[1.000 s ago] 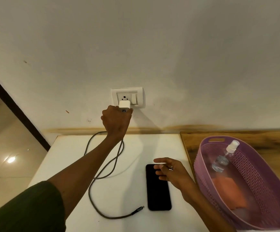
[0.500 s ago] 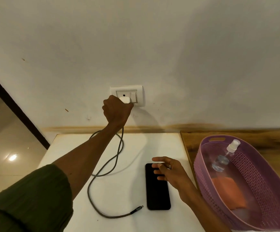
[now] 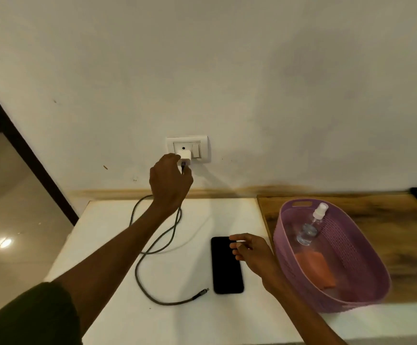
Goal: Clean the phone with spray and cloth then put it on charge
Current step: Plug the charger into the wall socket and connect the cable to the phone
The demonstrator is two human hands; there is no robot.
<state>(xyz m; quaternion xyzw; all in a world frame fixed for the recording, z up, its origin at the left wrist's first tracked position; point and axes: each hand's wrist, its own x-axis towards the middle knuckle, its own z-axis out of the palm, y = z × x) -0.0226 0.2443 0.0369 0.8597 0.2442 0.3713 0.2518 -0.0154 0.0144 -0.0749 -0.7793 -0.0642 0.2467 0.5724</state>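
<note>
The charging step is in hand. The left hand is raised to the wall socket above the tabletop's back edge, its fingers curled loosely at the white charger, which sits in the socket; whether the fingers are pinching the plug or the cable just under it cannot be told. The grey cable hangs from the charger, loops over the back-left part of the tabletop and runs forward, its free plug lying loose just beside the phone's near-left corner, not touching it.

The phone lies flat, screen dark, near the tabletop's right edge. The right hand hovers over the phone's far right corner, fingers half open and holding nothing.

The spray and the orange cloth lie in the purple basket past the right edge, so cleaning looks done.

Next, judging from this: check the charger is seated and the socket's switch on, then pick up the free plug, steady the phone with the other hand, and line the plug up squarely with the port on the phone's near end before pushing in.
</note>
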